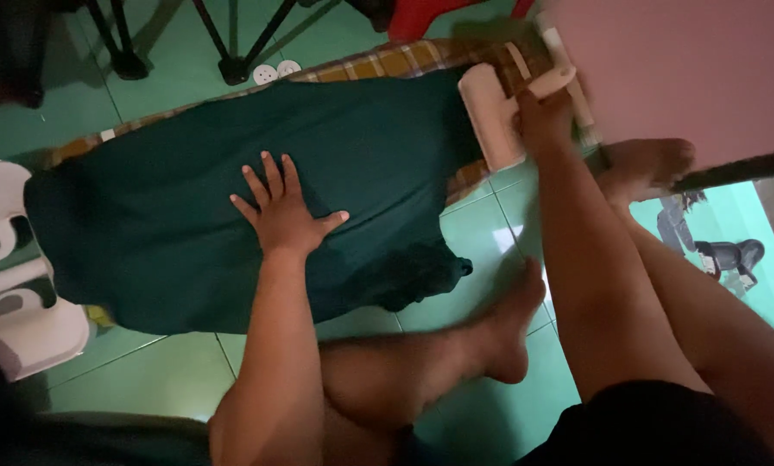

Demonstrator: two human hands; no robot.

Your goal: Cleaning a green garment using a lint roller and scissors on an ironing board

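A dark green cloth lies spread over a low board with a checked cover on the floor. My left hand rests flat on the middle of the cloth, fingers apart. My right hand is closed around the handle of a white iron that stands at the right end of the cloth, near the board's edge.
The floor has green tiles. My bare legs and feet lie in front of the board. White plastic pieces sit at the left. Black stand legs and a red object are behind the board. A pink surface fills the upper right.
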